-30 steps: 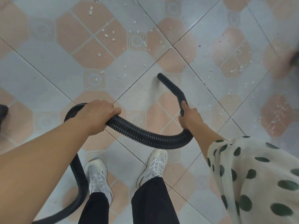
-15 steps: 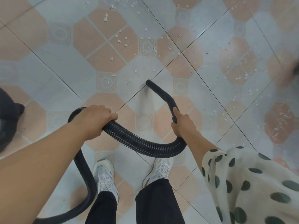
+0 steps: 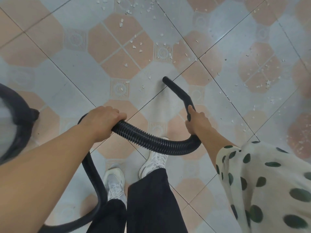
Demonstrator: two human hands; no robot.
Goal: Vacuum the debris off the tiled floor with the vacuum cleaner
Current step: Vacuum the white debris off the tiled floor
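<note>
A black ribbed vacuum hose (image 3: pixel 151 140) curves across the middle of the view and ends in a bent rigid nozzle (image 3: pixel 176 89) whose tip touches the tiled floor (image 3: pixel 67 68). My left hand (image 3: pixel 102 120) grips the hose from above. My right hand (image 3: pixel 196 121) grips the nozzle's handle, index finger stretched along it. White debris chips (image 3: pixel 134 47) lie scattered just beyond the nozzle tip and at the top. More fine debris (image 3: pixel 267 83) lies to the right.
The dark vacuum cleaner body (image 3: pixel 15 118) stands blurred at the left edge. My two feet in white sneakers (image 3: pixel 116 182) stand on the tiles below the hose, black trousers above them. A spotted sleeve (image 3: pixel 262 182) fills the lower right.
The view has shifted forward, so the debris sits lower in frame. The vacuum body has come into view at the left. Both hands keep their grips; my right foot has stepped forward.
</note>
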